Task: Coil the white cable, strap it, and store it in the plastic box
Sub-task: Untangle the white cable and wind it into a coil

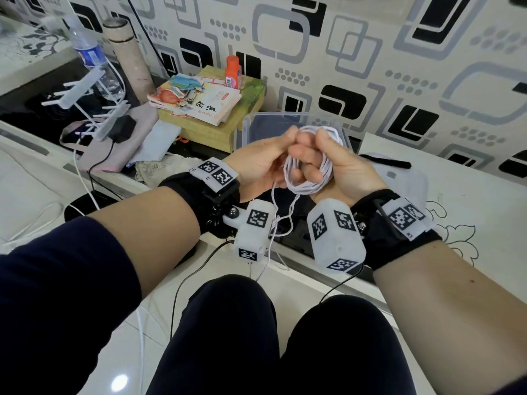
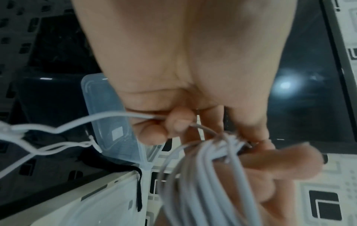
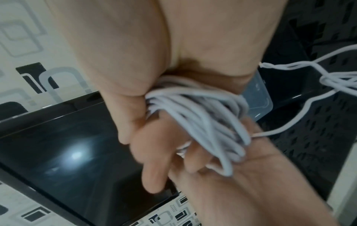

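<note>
I see my right hand (image 1: 342, 163) wrapped around the coiled white cable (image 1: 309, 178), palm inward. My left hand (image 1: 262, 163) pinches its loose strand, fingers curled.

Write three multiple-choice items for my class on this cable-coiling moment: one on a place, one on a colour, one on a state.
1. Where is the plastic box?
A. On the person's lap
B. On the dark surface behind the hands
C. On the books

2. What colour is the small bottle on the green box?
A. Orange
B. Blue
C. Black

3. What state is the white cable in?
A. Fully strapped
B. Lying in the box
C. Mostly coiled, a loose tail hanging

Answers: 1 B, it stands past the left hand and right hand. 2 A, its body is orange. 3 C, both hands hold loops while strands dangle.
</note>
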